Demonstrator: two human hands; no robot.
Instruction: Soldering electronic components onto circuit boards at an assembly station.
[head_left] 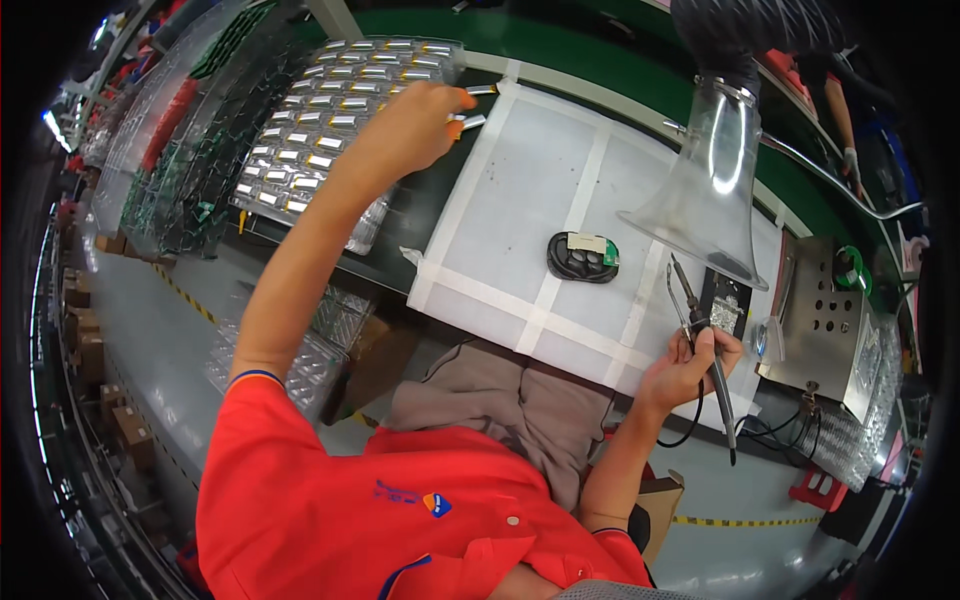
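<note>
My left hand (422, 122), with orange finger cots, is closed at the far left edge of the white mat. A small silver battery cell (472, 123) sticks out from its fingertips. A second silver cell (483, 90) shows just beyond the fingers. My right hand (690, 370) grips a soldering iron (722, 400), its tip pointing away from me. A pair of metal tweezers (674, 290) appears to be held alongside the iron. Between the hands, a black oval holder (572, 268) sits on the mat, carrying a small green circuit board (609, 256) with a pale strip.
Clear trays (330, 130) of many silver cells lie at the left. The white taped mat (490, 230) covers the bench. A clear fume hood (715, 190) hangs over its right side, near a black tray (728, 305) and metal box (825, 320). Another person's hand (852, 165) shows far right.
</note>
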